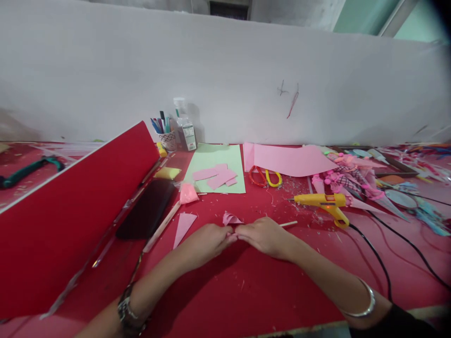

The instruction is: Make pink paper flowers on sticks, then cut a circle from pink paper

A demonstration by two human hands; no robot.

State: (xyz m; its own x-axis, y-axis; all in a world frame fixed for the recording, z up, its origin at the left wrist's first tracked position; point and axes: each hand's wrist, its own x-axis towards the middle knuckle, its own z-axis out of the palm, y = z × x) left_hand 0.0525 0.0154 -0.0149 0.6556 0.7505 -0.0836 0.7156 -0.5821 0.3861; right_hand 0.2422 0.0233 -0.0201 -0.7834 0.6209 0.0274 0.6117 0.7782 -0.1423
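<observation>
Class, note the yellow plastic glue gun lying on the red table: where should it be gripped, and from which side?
Grip the yellow plastic glue gun by its handle, coming from the near side. The handle slants toward the person, while the nozzle, probably hot, points left. The black cord trails from the handle's base.

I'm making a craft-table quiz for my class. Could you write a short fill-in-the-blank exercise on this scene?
1. The left hand and right hand pinch a folded paper coloured ____.
2. The glue gun right of the hands is ____.
3. The cut pink pieces lie on a sheet coloured ____.
Missing words: pink, yellow, green.
</observation>
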